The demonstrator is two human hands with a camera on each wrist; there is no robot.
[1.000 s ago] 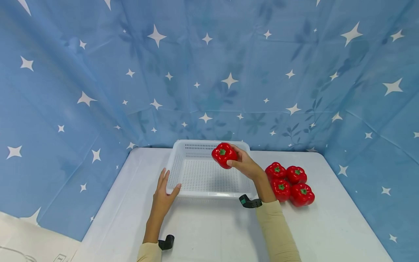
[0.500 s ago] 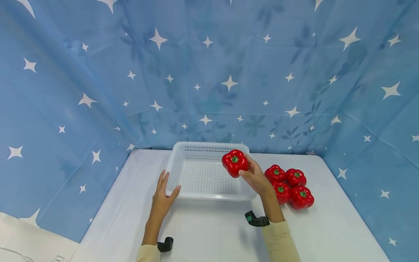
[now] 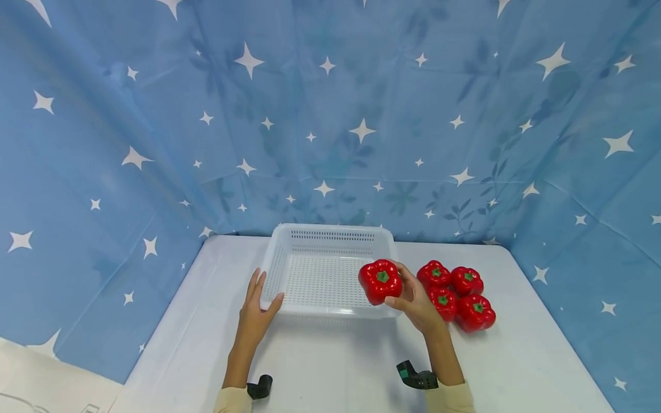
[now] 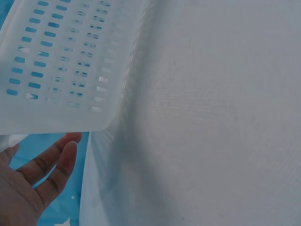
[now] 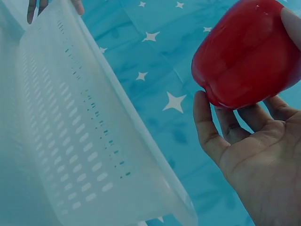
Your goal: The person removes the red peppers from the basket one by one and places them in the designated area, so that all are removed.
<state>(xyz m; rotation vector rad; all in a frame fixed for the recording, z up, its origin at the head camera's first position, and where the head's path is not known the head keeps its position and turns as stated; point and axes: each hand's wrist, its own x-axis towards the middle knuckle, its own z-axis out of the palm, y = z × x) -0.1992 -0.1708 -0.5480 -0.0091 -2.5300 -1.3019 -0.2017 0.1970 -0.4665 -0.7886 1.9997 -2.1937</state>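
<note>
My right hand (image 3: pixel 419 307) holds a shiny red bell pepper (image 3: pixel 376 281) with a green stem, thumb and fingertips around its side. In the head view the pepper overlaps the front right corner of a white perforated plastic basket (image 3: pixel 330 311). The right wrist view shows the pepper (image 5: pixel 244 56) raised on the fingertips, apart from the basket wall (image 5: pixel 89 127). My left hand (image 3: pixel 253 321) is at the basket's front left corner, fingers extended along the side and thumb at the rim. In the left wrist view, fingers of the left hand (image 4: pixel 28 188) show below the basket's rim.
Several red bell peppers (image 3: pixel 475 313) stand grouped on the white table (image 3: pixel 330 367), right of the basket. A blue curtain (image 3: pixel 330 115) with white stars hangs behind and at both sides. Dark wrist cameras (image 3: pixel 416 376) sit on both wrists.
My right hand has drawn the bell pepper from over the basket's middle right toward its front right corner, nearer to me. The left hand and basket stay put.
</note>
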